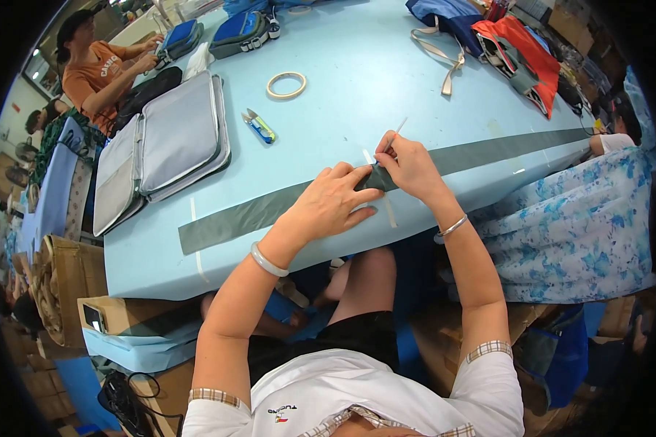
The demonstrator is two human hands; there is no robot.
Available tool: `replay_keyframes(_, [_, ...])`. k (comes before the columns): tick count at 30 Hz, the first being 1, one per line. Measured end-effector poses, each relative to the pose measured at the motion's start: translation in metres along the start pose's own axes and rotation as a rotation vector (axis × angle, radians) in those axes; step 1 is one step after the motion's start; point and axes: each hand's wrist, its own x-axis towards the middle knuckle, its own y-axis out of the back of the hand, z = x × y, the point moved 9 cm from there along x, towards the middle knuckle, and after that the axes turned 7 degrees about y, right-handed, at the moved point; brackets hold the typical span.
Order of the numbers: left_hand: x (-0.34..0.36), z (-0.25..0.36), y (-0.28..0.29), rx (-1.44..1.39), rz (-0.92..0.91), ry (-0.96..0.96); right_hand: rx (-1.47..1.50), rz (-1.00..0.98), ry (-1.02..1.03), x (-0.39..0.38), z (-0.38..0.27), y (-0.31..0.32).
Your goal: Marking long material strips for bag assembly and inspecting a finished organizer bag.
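Your left hand point(334, 198) lies, fingers apart, on the grey-green strip point(251, 211) along the near edge of the table point(335, 80); press it flat there so it cannot creep. Your right hand point(411, 164) is pinched on a slim pen-like tool point(399, 130); guide its tip lightly near the white tape point(368, 156), your 2 hands steady

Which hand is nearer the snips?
Left. The left hand rests on the grey strip, right of the snips and closer to the body; the right hand sits farther right.

dark grey-green strip point(244, 217), pale-blue table point(335, 65), blue-flowered white cloth point(576, 226)
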Motion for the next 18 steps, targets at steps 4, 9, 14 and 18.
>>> replay_keyframes(4, [0.001,0.0,0.0,0.006,-0.011,-0.016,-0.05,0.004,0.033,0.001,-0.001,-0.001])
replay_keyframes(9, [0.002,-0.001,0.0,0.014,-0.013,-0.005,-0.072,0.016,0.066,0.002,-0.003,-0.001])
replay_keyframes(14, [0.005,-0.004,0.003,-0.028,0.007,0.029,-0.127,0.012,0.064,0.001,-0.005,-0.002])
replay_keyframes(18, [0.006,-0.01,-0.003,-0.025,-0.088,0.062,-0.112,0.031,0.12,0.002,-0.01,-0.001])
